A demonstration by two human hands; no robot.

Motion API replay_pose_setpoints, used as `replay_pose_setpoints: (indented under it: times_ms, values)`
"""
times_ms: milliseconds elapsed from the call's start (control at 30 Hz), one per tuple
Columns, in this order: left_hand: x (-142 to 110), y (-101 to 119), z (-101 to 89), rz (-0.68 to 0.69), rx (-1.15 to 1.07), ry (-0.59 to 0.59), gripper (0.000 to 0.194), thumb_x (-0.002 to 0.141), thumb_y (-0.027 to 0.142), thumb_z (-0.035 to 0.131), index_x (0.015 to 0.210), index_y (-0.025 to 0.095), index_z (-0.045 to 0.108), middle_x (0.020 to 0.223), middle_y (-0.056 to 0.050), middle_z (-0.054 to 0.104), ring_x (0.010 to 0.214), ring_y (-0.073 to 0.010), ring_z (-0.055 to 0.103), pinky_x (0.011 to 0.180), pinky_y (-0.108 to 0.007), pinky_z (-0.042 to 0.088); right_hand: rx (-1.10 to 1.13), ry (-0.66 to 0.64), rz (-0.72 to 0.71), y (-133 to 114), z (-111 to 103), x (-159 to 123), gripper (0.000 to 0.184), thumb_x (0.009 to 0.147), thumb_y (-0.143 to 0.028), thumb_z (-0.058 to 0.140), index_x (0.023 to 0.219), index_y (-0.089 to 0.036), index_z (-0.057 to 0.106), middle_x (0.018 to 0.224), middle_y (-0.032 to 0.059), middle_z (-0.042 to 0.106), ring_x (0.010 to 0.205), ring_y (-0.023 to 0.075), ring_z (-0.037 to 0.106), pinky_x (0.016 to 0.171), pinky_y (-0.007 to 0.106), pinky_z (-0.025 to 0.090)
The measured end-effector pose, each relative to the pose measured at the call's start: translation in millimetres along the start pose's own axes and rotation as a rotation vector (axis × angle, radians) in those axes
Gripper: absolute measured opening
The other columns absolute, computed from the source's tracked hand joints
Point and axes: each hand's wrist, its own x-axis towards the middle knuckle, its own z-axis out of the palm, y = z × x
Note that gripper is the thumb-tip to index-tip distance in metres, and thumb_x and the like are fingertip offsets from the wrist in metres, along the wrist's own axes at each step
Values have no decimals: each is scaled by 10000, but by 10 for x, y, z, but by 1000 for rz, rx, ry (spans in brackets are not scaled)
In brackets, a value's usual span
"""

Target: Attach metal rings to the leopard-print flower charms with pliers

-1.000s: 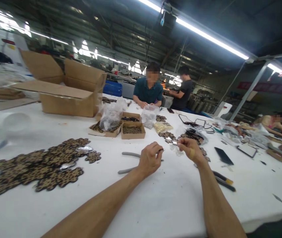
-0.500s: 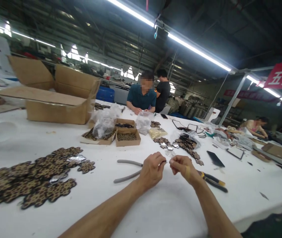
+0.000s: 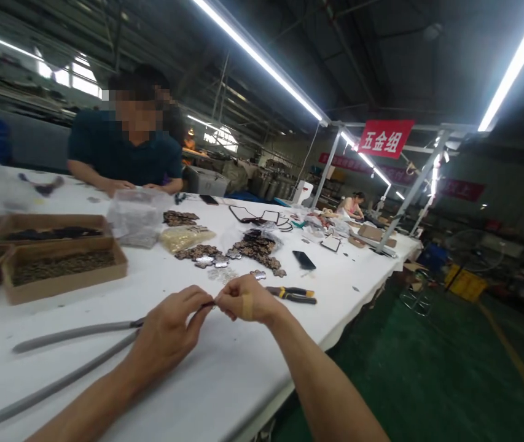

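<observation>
My left hand [image 3: 174, 322] is closed in a pinch on a small dark piece, too small to name. Its tip points at my right hand [image 3: 246, 301], whose thumb and forefinger are pinched over something tiny and mostly hidden. A tan bandage strip wraps the back of that hand. The fingertips of both hands meet just above the white table [image 3: 225, 380]. Beside my left wrist lie grey-handled pliers [image 3: 77, 332], their jaws hidden behind the hand. Pliers with yellow and black handles [image 3: 293, 296] rest beyond my right wrist. Small clear bits [image 3: 222, 274] are scattered behind my hands.
Leopard-patterned patches [image 3: 257, 248] are heaped farther back, near a dark phone-like slab [image 3: 304, 259]. On the left stand a cardboard tray [image 3: 68, 283] of small brass-coloured parts and a clear plastic bag [image 3: 135, 218]. A co-worker [image 3: 123, 150] leans on the far side. The table edge runs along the right.
The view has swung right and come closer to the table. My hands have drawn together, so the small gap between their fingertips has closed.
</observation>
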Motion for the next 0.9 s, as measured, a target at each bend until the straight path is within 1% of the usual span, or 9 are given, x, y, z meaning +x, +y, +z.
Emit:
replay_pose_setpoints:
  times_ms: [100, 167, 233, 300, 367, 500, 600, 767, 900]
  values:
    - [-20, -12, 29, -15, 4, -13, 133, 892, 301, 530, 957, 264, 640, 926, -34, 658, 814, -205, 609, 751, -323, 483, 3, 61, 55, 31, 86, -17, 173, 740, -224, 603, 584, -156, 576, 417, -64, 452, 441, 81, 425, 432, 189, 314]
    - [-30, -19, 26, -38, -2, -17, 127, 896, 303, 528, 951, 249, 630, 912, -31, 650, 803, -194, 607, 739, -309, 478, 1, 143, 94, 44, 174, -6, 185, 728, -221, 610, 562, -159, 556, 394, -72, 420, 430, 77, 408, 416, 188, 279]
    - [-36, -22, 10, -62, -8, -27, 129, 906, 303, 519, 952, 234, 618, 908, -30, 641, 804, -184, 604, 739, -299, 471, 11, 232, 120, 52, 260, 14, 187, 715, -220, 616, 552, -161, 543, 386, -75, 415, 416, 77, 406, 400, 189, 259]
    - [-36, -20, -14, -73, -5, -38, 133, 917, 300, 508, 959, 223, 609, 905, -28, 632, 806, -177, 598, 742, -294, 462, 42, 288, 139, 56, 326, 37, 178, 697, -210, 618, 547, -162, 537, 384, -74, 420, 398, 75, 403, 384, 186, 256]
    - [-33, -18, -39, -67, 5, -47, 133, 923, 296, 503, 959, 220, 607, 899, -24, 627, 799, -170, 591, 740, -291, 453, 98, 284, 155, 56, 361, 59, 168, 682, -198, 614, 537, -162, 537, 381, -70, 429, 379, 75, 404, 370, 183, 272]
    - [-22, -15, -64, -47, 31, -50, 131, 920, 291, 504, 933, 217, 611, 873, -24, 626, 777, -167, 581, 720, -289, 442, 210, 224, 175, 63, 365, 88, 156, 664, -191, 601, 519, -161, 552, 387, -54, 464, 353, 81, 419, 360, 183, 346]
    - [-18, -7, -38, -42, 32, -58, 149, 917, 295, 496, 923, 210, 618, 870, -33, 636, 778, -174, 579, 723, -291, 439, 221, 246, 189, 97, 344, 77, 134, 661, -194, 604, 536, -158, 570, 395, -49, 479, 355, 82, 430, 359, 181, 367]
    - [-34, -44, 66, -41, 23, -66, 178, 911, 295, 492, 950, 190, 631, 875, -20, 647, 799, -172, 570, 763, -288, 433, 210, 278, 146, 199, 331, 39, 121, 684, -212, 603, 579, -155, 586, 425, -47, 499, 367, 87, 446, 375, 192, 390]
    - [-52, -1, 43, -41, 5, -96, 166, 906, 274, 493, 908, 202, 642, 850, -21, 630, 787, -170, 565, 744, -284, 427, 244, 283, 123, 216, 366, -47, 131, 706, -235, 602, 606, -151, 592, 453, -42, 523, 363, 82, 449, 382, 193, 382]
